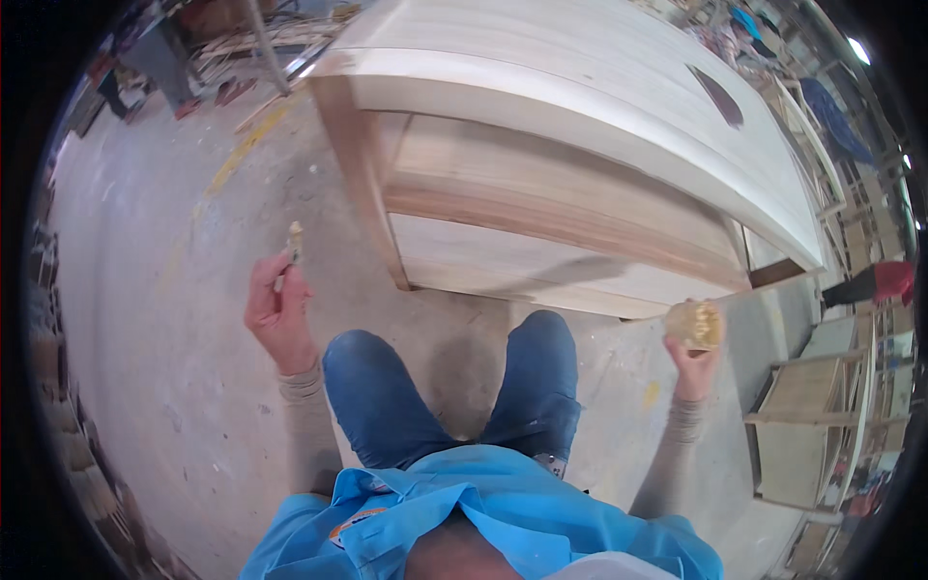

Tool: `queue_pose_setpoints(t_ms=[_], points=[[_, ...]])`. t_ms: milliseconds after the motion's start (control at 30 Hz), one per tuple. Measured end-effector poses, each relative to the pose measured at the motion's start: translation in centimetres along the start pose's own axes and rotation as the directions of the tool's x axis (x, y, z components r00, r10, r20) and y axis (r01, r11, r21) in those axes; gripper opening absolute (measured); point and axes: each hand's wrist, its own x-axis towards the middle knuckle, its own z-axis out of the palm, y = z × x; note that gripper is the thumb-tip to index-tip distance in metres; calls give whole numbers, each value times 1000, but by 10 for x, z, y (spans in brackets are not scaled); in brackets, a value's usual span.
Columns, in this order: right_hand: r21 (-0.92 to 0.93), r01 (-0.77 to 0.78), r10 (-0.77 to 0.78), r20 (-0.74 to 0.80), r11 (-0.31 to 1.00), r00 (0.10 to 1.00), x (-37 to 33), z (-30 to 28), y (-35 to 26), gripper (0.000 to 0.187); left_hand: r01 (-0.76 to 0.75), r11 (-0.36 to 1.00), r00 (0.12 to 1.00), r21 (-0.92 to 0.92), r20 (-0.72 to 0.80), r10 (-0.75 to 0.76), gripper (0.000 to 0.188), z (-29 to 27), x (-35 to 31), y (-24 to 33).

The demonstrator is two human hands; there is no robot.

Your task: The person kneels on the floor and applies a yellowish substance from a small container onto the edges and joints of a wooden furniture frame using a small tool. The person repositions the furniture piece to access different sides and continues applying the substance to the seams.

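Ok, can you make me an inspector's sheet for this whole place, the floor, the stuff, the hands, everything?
Surface: grey floor, with pale specks and a worn yellow line.
Things: large pale wooden cabinet with an open front and a dark slot on top; small yellowish-tipped tool, exact kind unclear; round pale pot with yellowish stuff.
Clutter: pile of wood strips at upper left.
Hands: left hand pinches the tool, off to the cabinet's left; right hand holds the pot near its right end.
Cables: nothing seen.
Surroundings: wooden frame at right; a person's legs at upper left; a person in red at far right.
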Motion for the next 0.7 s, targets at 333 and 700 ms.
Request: queue_pose_setpoints(t_ms=[333,700], points=[[-304,-454,228,-560,838,796,-109,-26,275,78,14,995,996,-100,-86,-23,24,28,18,25],[-135,-855,425,-823,500,378,-172,21,382,75,-38,999,998,27,40,37,23,52,29,40]])
